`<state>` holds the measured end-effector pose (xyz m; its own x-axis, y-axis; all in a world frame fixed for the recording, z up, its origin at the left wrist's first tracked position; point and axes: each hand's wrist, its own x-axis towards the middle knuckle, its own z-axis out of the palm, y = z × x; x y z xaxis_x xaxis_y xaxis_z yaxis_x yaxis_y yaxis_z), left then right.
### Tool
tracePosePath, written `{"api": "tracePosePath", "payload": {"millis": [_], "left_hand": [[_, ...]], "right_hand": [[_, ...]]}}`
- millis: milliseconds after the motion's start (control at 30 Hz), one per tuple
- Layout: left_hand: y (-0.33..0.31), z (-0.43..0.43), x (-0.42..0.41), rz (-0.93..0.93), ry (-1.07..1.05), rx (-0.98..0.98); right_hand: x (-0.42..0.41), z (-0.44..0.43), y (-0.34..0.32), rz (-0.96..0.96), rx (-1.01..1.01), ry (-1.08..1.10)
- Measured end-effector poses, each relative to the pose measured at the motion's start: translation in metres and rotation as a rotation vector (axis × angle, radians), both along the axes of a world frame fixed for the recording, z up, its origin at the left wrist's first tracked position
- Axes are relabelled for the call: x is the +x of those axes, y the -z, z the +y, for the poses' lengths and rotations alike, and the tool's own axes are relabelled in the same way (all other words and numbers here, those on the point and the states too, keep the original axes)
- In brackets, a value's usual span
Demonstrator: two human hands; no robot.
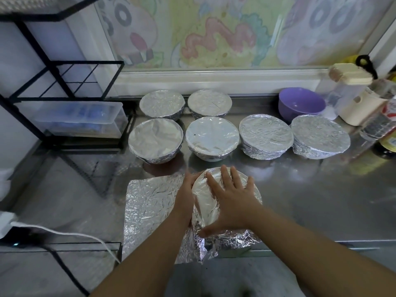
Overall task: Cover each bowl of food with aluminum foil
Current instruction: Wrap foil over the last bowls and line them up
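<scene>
Nearest to us, our right hand [232, 202] lies spread flat on top of the bowl [203, 200] at the six o'clock edge of the counter [321, 200], fingers fanned toward twelve and the thumb reaching down its seven o'clock side. Our left hand [186, 189] cups the bowl's nine o'clock flank, fingers curled round the rim and pressing the foil [231, 241] in. The foil lies over the top, and its skirt is crumpled along the near side from five to seven o'clock. A spare sheet [150, 206] lies flat just beside the bowl at nine o'clock, partly under our left wrist. Six covered bowls [212, 133] stand in two rows toward twelve, and a purple bowl [301, 103], uncovered, sits at two o'clock. We judge the foil light, thin and easy to tear, keeping whatever crease we give it, so we should work at the rim and fold downward there rather than push the unsupported middle. The bowl looks rigid, but its weight we cannot tell.
</scene>
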<state>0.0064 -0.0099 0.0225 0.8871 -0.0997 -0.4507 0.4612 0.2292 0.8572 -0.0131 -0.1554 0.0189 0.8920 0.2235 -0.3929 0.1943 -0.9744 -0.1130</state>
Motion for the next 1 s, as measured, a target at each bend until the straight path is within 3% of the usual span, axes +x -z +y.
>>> {"api": "tracePosePath", "payload": {"millis": [100,200,300,400,800,933,1000], "left_hand": [[0.009,0.011,0.001,-0.201,0.077,0.408],[0.017,0.015,-0.018,-0.395,-0.025,0.552],[0.019,0.003,-0.045,-0.409,-0.083,0.458],[0.028,-0.005,-0.049,-0.250,-0.210,0.206],[0.034,-0.020,-0.044,0.079,-0.343,-0.248],[0.038,-0.018,-0.042,0.054,-0.270,-0.265],[0.040,-0.006,-0.039,0.023,-0.182,-0.148]], "right_hand": [[0.002,0.001,0.000,0.010,-0.014,0.004],[0.002,0.000,0.001,0.009,-0.014,0.004],[0.002,0.000,0.002,-0.013,-0.007,0.003],[0.003,-0.001,0.002,-0.020,-0.022,-0.003],[0.002,-0.002,0.004,-0.015,-0.069,-0.035],[0.002,-0.001,0.003,-0.011,-0.059,-0.033],[0.002,-0.001,0.001,-0.005,-0.038,-0.032]]}}
